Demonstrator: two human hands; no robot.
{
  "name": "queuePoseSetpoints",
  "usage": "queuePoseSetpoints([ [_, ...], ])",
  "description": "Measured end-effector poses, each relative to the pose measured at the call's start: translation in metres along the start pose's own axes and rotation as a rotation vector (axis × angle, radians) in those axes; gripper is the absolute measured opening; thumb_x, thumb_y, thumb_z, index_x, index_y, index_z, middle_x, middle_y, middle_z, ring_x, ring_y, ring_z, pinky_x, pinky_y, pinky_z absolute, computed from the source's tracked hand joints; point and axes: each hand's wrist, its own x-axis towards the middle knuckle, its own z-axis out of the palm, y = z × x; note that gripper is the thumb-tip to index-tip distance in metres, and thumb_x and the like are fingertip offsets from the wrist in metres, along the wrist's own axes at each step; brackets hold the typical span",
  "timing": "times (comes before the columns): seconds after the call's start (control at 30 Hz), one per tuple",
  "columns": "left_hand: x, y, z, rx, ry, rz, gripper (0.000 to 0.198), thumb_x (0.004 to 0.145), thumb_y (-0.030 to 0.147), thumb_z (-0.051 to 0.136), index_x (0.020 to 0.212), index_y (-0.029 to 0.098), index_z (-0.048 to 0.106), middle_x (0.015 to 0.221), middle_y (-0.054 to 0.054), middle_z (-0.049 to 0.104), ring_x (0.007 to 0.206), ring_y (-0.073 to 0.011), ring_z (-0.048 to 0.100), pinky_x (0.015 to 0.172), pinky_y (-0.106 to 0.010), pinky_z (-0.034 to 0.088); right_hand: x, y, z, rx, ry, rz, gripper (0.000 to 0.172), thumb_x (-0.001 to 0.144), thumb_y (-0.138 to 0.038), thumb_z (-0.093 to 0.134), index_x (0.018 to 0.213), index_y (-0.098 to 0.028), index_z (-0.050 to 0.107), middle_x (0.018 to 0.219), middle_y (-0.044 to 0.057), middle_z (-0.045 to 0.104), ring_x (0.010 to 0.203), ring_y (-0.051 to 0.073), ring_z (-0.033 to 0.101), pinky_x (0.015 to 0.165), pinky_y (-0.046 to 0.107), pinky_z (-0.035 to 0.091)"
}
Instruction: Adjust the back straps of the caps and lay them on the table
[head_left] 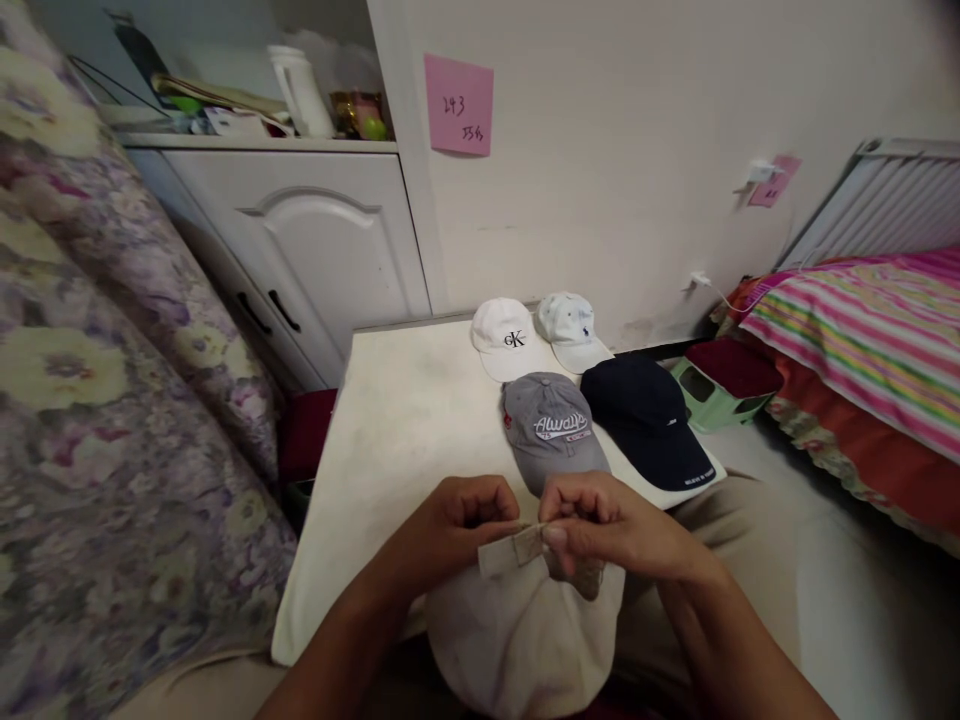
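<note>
A beige cap (525, 640) is held over my lap, its back strap turned up toward the table. My left hand (469, 520) pinches the strap from the left, and my right hand (600, 525) pinches it from the right, thumbs close together. Just beyond my fingers a grey cap (551, 425) with white "Always" lettering lies on the table. To its right is a dark navy cap (645, 420). Behind these sit a white cap (504, 335) with a "CK" logo and a pale blue cap (570, 325).
The cream-covered table (397, 420) stands against the wall. A white cabinet (330, 240) and a flowered curtain (112, 400) are on the left. At the right are a green stool (705, 395) with a dark red top and a striped bed (862, 320).
</note>
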Motion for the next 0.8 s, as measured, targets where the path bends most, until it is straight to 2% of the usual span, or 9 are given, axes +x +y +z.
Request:
queuePoseSetpoints([
  [0.27,0.005,-0.002,0.01,0.001,-0.046,-0.01,0.03,0.081,0.04,0.069,0.068,0.016,0.056,0.058,0.005,0.048,0.053,-0.0079,0.036,0.049,-0.02,0.027,-0.007,0.008,-0.001,0.0,0.012,0.072,0.035,0.082,-0.047,0.073,0.089,-0.014,0.062,0.062,-0.003,0.061,0.048,0.006,0.047,0.043,0.016,0.034],
  [0.5,0.003,0.001,0.021,0.015,-0.06,0.002,0.029,0.087,0.04,0.063,0.071,0.016,0.06,0.062,0.004,0.049,0.057,-0.0093,0.039,0.051,-0.02,0.03,-0.01,0.016,-0.001,0.031,0.026,0.113,0.033,0.08,-0.044,0.076,0.078,-0.015,0.062,0.052,-0.007,0.053,0.042,0.004,0.041,0.039,0.015,0.029],
  [0.63,-0.001,0.004,0.023,0.079,-0.045,-0.024,0.032,0.092,0.044,0.056,0.079,0.015,0.066,0.069,0.001,0.054,0.062,-0.0117,0.045,0.055,-0.022,0.035,-0.014,0.022,-0.009,0.037,0.045,0.126,0.034,0.077,-0.045,0.077,0.077,-0.014,0.063,0.049,-0.008,0.05,0.041,0.005,0.038,0.038,0.016,0.027],
  [0.8,-0.013,0.0,0.03,0.177,-0.024,-0.005,0.028,0.095,0.041,0.052,0.102,0.019,0.069,0.09,-0.002,0.066,0.079,-0.0159,0.056,0.069,-0.024,0.041,-0.015,0.032,-0.019,0.045,0.066,0.133,0.036,0.075,-0.046,0.079,0.076,-0.013,0.064,0.053,-0.007,0.049,0.043,0.004,0.035,0.04,0.017,0.025],
])
